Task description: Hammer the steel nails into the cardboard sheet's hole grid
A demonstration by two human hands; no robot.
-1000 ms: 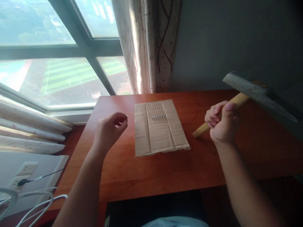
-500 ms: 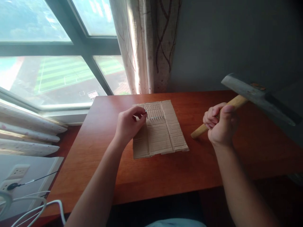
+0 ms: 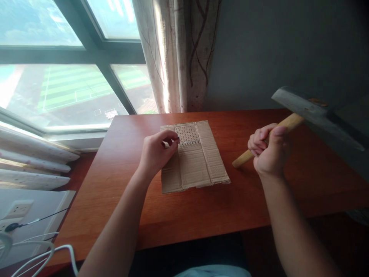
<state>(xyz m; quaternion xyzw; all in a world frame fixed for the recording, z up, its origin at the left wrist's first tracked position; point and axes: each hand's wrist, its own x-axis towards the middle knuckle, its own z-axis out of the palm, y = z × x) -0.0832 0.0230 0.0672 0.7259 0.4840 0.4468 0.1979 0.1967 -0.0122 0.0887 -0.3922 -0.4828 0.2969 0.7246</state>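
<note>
My right hand (image 3: 270, 150) is closed round the wooden handle of a hammer (image 3: 301, 107), raised above the right side of the table. Its grey metal head points away to the upper right. A flat piece of corrugated cardboard (image 3: 194, 167) lies on the table. Near its far edge is a grid of small dark holes (image 3: 188, 132), with a row of small shiny metal nails (image 3: 191, 143) along the near side. My left hand (image 3: 161, 148) pinches a small nail (image 3: 178, 139) at the left end of that row. Its lower part is hard to make out.
The reddish-brown wooden table (image 3: 201, 215) stands against a dark wall (image 3: 273, 50). Behind it are a window (image 3: 69, 88) and a patterned curtain (image 3: 184, 57). White cables (image 3: 52, 250) and a wall socket (image 3: 21, 207) are at the lower left.
Both hands hold nearly the same positions, the left pinching the nail and the right holding the hammer up. The view has shifted very slightly.
</note>
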